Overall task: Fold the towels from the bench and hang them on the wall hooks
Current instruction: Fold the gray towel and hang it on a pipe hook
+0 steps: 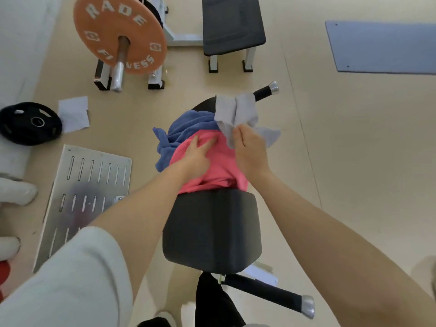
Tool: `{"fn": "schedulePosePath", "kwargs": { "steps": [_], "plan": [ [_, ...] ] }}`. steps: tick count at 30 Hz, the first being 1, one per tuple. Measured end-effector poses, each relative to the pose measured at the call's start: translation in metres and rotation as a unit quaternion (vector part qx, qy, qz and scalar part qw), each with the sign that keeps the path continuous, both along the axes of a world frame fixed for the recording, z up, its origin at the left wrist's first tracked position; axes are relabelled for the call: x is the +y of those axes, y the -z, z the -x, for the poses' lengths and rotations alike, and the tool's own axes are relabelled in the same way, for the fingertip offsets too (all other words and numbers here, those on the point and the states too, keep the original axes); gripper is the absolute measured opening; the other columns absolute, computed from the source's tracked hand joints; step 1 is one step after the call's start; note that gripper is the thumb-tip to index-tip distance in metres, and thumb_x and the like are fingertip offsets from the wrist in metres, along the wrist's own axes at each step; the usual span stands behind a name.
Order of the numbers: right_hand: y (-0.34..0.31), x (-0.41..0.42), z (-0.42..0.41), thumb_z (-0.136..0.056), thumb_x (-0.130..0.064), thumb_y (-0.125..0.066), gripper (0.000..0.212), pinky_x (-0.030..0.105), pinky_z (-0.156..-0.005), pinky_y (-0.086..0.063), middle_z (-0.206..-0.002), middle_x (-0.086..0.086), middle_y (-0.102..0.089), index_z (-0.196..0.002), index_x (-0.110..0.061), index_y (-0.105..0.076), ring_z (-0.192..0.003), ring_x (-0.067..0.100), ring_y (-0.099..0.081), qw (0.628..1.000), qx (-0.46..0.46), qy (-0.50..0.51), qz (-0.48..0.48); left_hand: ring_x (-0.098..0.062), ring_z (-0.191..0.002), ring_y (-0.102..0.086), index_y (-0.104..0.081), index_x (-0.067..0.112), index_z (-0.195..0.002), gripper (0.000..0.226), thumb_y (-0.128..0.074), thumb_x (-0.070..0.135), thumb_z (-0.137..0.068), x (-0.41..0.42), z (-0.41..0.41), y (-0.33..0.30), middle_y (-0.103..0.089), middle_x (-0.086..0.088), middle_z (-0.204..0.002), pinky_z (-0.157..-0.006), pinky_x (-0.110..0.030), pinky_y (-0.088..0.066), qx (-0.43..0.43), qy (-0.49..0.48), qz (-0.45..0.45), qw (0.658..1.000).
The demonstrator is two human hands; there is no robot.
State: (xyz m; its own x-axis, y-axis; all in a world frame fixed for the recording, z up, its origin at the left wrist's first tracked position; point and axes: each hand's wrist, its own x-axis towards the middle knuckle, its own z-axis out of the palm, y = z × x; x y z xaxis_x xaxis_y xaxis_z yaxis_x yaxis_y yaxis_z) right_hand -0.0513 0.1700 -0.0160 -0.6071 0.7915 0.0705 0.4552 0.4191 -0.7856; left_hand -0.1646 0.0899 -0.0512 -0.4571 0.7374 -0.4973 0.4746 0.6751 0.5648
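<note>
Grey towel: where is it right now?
In the head view the grey towel is at the far end of the bench, right of the blue towel, pinched by the right hand.

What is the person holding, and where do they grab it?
The right hand pinches the grey towel at its lower edge. The left hand only presses the pink towel.

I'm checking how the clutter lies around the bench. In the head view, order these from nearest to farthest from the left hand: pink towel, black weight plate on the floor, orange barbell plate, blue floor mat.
From the left hand:
1. Pink towel, under the hand, on the bench.
2. Black weight plate, floor, far left.
3. Orange barbell plate, upper left.
4. Blue floor mat, upper right.
</note>
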Motion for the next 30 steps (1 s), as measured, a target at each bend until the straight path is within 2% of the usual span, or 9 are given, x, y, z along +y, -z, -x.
{"fn": "schedulePosePath", "kwargs": {
  "steps": [3,6,11,14,17,19,21,24,30],
  "plan": [
    [-0.017,-0.032,0.000,-0.100,-0.021,-0.032,0.030,0.030,-0.065,-0.031,-0.061,-0.009,-0.035,-0.070,-0.018,-0.036,-0.062,0.015,-0.040,0.996,-0.035,-0.043,0.073,-0.019,-0.127,-0.046,-0.040,0.016,-0.139,0.053,-0.051,0.027,-0.089,-0.036,0.010,-0.014,-0.044,-0.005,-0.143,-0.096,-0.021,-0.044,-0.107,-0.170,-0.102,0.974],
    [-0.028,-0.069,0.007,-0.100,-0.021,-0.032,0.038,0.033,-0.063,-0.032,-0.059,-0.007,-0.036,-0.062,-0.023,-0.030,-0.057,0.011,-0.036,0.990,-0.014,-0.098,0.101,-0.014,-0.086,-0.068,-0.058,0.009,-0.120,0.061,-0.039,0.058,-0.089,-0.076,0.017,-0.039,-0.070,-0.005,-0.100,-0.067,-0.021,-0.053,-0.298,-0.282,-0.120,0.904],
    [-0.043,-0.144,0.033,-0.098,-0.015,-0.037,0.028,0.036,-0.059,-0.035,-0.061,0.001,-0.043,-0.071,-0.008,-0.042,-0.062,0.018,-0.040,0.959,-0.028,-0.256,0.122,-0.019,-0.089,-0.063,-0.059,0.011,-0.108,0.050,-0.030,0.051,-0.096,-0.141,0.023,-0.085,-0.066,-0.006,-0.092,-0.082,-0.033,-0.052,-0.439,-0.278,-0.145,0.842],
    [-0.060,-0.193,0.046,-0.095,-0.011,-0.043,0.026,0.020,-0.061,-0.038,-0.066,-0.001,-0.046,-0.070,-0.010,-0.048,-0.065,0.010,-0.043,0.908,-0.026,-0.348,0.232,-0.014,-0.075,-0.063,-0.059,0.008,-0.097,0.022,-0.039,0.018,-0.095,-0.199,0.027,-0.092,-0.061,-0.008,-0.086,-0.067,-0.025,-0.054,-0.459,-0.311,-0.187,0.811],
    [-0.075,-0.230,0.058,-0.094,-0.013,-0.048,0.026,0.024,-0.074,-0.044,-0.073,0.002,-0.058,-0.071,-0.011,-0.061,-0.075,0.013,-0.054,0.849,-0.026,-0.412,0.329,-0.015,-0.075,-0.061,-0.054,0.015,-0.098,0.036,-0.029,-0.009,-0.089,-0.260,0.020,-0.093,-0.059,-0.008,-0.089,-0.059,-0.022,-0.053,-0.427,-0.387,-0.282,0.767],
    [-0.081,-0.248,0.067,-0.092,-0.013,-0.049,0.023,0.031,-0.073,-0.044,-0.074,0.004,-0.060,-0.075,-0.014,-0.063,-0.071,0.015,-0.053,0.870,0.022,-0.382,0.310,-0.013,-0.066,-0.062,-0.054,0.017,-0.094,0.043,-0.025,-0.014,-0.086,-0.301,0.016,-0.094,-0.059,-0.005,-0.084,-0.050,-0.019,-0.051,-0.409,-0.428,-0.313,0.743],
    [-0.080,-0.265,0.076,-0.089,-0.007,-0.052,0.014,0.026,-0.075,-0.043,-0.086,0.000,-0.060,-0.092,-0.015,-0.064,-0.074,0.010,-0.051,0.913,0.022,-0.369,0.175,-0.012,-0.066,-0.064,-0.058,0.015,-0.092,0.034,-0.029,-0.003,-0.089,-0.340,0.010,-0.102,-0.063,-0.004,-0.083,-0.054,-0.020,-0.052,-0.410,-0.424,-0.287,0.755],
    [-0.080,-0.306,0.073,-0.081,0.005,-0.052,0.043,0.007,-0.087,-0.036,-0.107,-0.013,-0.054,-0.115,-0.021,-0.058,-0.093,-0.003,-0.050,0.844,-0.042,-0.527,0.093,-0.014,-0.061,-0.061,-0.060,0.011,-0.082,0.029,-0.031,0.006,-0.088,-0.393,0.000,-0.112,-0.065,-0.005,-0.070,-0.058,-0.020,-0.051,-0.415,-0.403,-0.268,0.771],
    [-0.070,-0.398,0.062,-0.073,-0.010,-0.049,0.014,0.018,-0.063,-0.038,-0.067,-0.002,-0.050,-0.067,-0.016,-0.059,-0.064,0.005,-0.047,0.728,-0.234,-0.621,0.171,-0.010,-0.052,-0.056,-0.052,0.005,-0.067,0.009,-0.051,0.011,-0.061,-0.490,-0.027,-0.118,-0.059,0.000,-0.055,-0.054,-0.017,-0.048,-0.374,-0.405,-0.266,0.791]
  ]
}}
